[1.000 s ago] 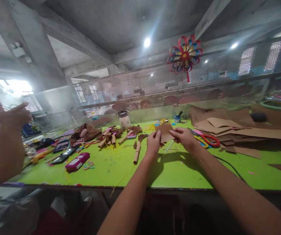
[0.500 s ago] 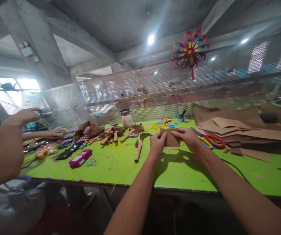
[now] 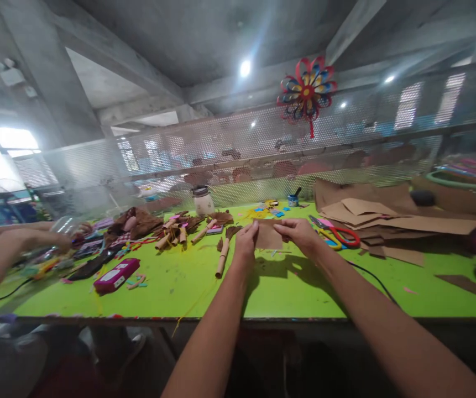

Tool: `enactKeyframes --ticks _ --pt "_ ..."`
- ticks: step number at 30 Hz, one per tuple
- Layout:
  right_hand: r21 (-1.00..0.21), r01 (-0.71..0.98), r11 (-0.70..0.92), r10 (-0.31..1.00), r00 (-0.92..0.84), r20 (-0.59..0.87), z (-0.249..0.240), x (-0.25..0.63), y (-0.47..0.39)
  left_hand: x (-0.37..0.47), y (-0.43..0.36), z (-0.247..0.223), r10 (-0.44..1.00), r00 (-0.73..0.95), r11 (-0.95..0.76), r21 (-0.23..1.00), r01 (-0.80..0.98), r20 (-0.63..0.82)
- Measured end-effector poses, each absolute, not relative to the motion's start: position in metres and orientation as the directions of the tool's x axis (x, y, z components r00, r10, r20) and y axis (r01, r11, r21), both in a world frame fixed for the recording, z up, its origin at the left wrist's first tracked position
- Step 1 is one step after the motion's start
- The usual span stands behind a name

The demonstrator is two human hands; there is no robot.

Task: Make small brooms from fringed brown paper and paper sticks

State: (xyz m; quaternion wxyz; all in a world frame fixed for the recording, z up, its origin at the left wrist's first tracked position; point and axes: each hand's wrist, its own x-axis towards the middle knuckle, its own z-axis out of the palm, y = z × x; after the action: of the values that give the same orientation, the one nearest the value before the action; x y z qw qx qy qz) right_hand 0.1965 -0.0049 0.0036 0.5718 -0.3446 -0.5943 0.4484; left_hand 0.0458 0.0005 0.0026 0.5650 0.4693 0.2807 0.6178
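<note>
A small piece of brown paper is held upright just above the green table. My left hand pinches its left edge with the thumb in front. At the opposite edge my right hand grips it between thumb and fingers. Left of my left hand lies a rolled paper tube with a brown fringed end, a yellow thread trailing from it. Scissors with red and yellow handles rest to the right of my right hand.
Brown paper sheets are piled at the right. More small paper rolls lie left of centre, near a lidded bottle. A purple device sits front left. Another person's arm reaches in from the left. A perforated screen borders the back.
My view has turned slightly right, so things sit further left. Both hands still hold the paper. The other person's raised hand has come down and is beside a clear plastic object.
</note>
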Motion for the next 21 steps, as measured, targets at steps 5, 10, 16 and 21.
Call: enactKeyframes --ticks 5,10,16,21 --pt "-0.924 -0.180 0.338 0.928 -0.100 0.359 0.0042 0.1959 -0.0023 0.0405 0.0003 0.0122 0.972 0.122 -0.115 0.856 -0.505 0.202" --pt "-0.924 -0.156 0.349 0.924 -0.109 0.367 0.0043 0.1957 -0.0024 0.0386 -0.0011 0.0133 0.979 0.098 -0.115 0.886 -0.450 0.176" --pt "-0.930 -0.127 0.346 0.921 -0.141 0.362 0.0040 0.1960 -0.0034 0.0401 0.0017 0.0074 0.978 0.088 -0.147 0.923 -0.355 0.189" --pt "-0.928 -0.178 0.328 0.941 -0.030 0.338 0.0004 0.1955 0.0029 0.0402 0.0012 0.0118 0.986 0.073 -0.112 0.910 -0.399 0.153"
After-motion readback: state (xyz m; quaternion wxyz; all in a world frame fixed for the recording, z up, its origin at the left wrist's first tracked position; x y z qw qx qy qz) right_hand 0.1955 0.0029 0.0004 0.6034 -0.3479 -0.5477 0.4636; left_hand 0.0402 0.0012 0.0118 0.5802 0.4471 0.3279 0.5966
